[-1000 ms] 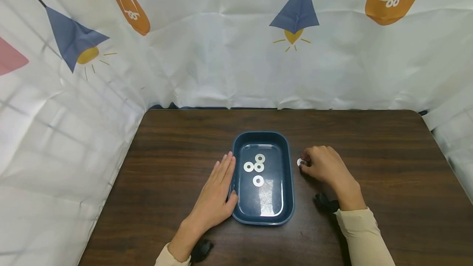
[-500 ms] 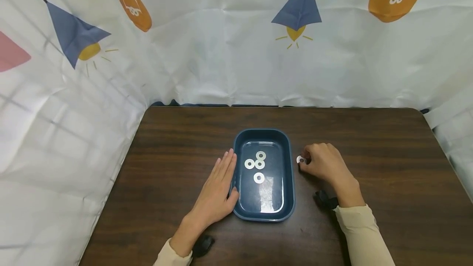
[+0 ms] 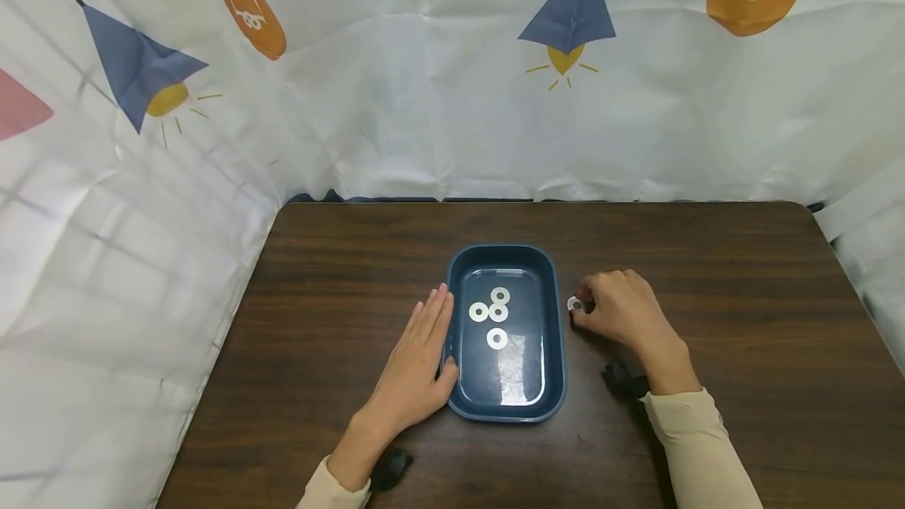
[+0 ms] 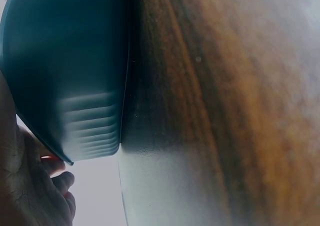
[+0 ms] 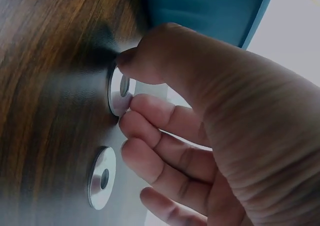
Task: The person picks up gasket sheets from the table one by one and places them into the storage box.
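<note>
A blue rectangular tray (image 3: 506,415) stands on the table with several flat metal washers (image 3: 490,338) lying inside. My left hand (image 3: 412,371) lies along its left side, fingers straight and together, thumb at the rim. In the left wrist view the palm and fingers (image 4: 37,186) are beside the tray's outer wall (image 4: 85,61). To the right of the tray, my right hand (image 3: 625,313) pinches a washer (image 5: 115,93) by its edges between thumb and forefinger, low at the tabletop. A second loose washer (image 5: 98,192) lies close by, under the curled other fingers.
Dark wood-grain table (image 3: 339,273) surrounds the tray. A white curtain (image 3: 438,116) printed with lamps and bulbs hangs behind the far edge and along the left. A black wrist camera (image 3: 390,468) sits under the left wrist, another black camera (image 3: 621,380) by the right.
The head view has tipped slightly, so the whole scene sits a little higher in it. Both hands, the tray and the washers keep their places.
</note>
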A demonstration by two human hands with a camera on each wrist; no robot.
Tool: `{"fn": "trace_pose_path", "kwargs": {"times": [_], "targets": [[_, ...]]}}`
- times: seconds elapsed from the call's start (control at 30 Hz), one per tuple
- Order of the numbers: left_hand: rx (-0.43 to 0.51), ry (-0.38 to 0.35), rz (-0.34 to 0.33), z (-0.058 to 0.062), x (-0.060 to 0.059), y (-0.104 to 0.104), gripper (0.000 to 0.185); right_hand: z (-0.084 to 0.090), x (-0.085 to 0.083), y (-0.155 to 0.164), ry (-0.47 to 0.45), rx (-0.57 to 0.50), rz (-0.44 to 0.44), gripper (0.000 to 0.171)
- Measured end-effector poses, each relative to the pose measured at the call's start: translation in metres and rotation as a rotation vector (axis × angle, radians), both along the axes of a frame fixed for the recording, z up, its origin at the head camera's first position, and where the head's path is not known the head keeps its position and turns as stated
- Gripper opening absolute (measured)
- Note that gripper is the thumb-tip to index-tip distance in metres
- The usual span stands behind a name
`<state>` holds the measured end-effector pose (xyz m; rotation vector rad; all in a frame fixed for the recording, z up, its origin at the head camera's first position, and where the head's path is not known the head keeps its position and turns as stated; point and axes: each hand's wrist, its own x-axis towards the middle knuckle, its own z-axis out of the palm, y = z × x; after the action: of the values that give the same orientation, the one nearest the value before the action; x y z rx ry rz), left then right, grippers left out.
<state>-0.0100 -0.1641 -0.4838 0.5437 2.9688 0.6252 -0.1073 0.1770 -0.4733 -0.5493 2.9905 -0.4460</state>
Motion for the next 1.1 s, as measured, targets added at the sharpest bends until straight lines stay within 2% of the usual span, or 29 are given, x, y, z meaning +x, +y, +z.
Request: {"fn": "trace_pose_path", "kwargs": {"times": [0.3,0.73,1.1], "targets": [[0.001,-0.011,0.005,0.000,0.000,0.000,0.098,0.003,0.000,-0.003,-0.011,-0.001,0.020,0.013],[0.009,0.006,-0.004,-0.001,-0.001,0.000,0.098,0.006,0.000,0.001,0.020,0.002,0.070,0.014],[0.015,-0.001,-0.001,0.000,0.000,0.000,0.097,0.022,0.012,-0.001,-0.022,-0.022,0.056,0.019]]}}
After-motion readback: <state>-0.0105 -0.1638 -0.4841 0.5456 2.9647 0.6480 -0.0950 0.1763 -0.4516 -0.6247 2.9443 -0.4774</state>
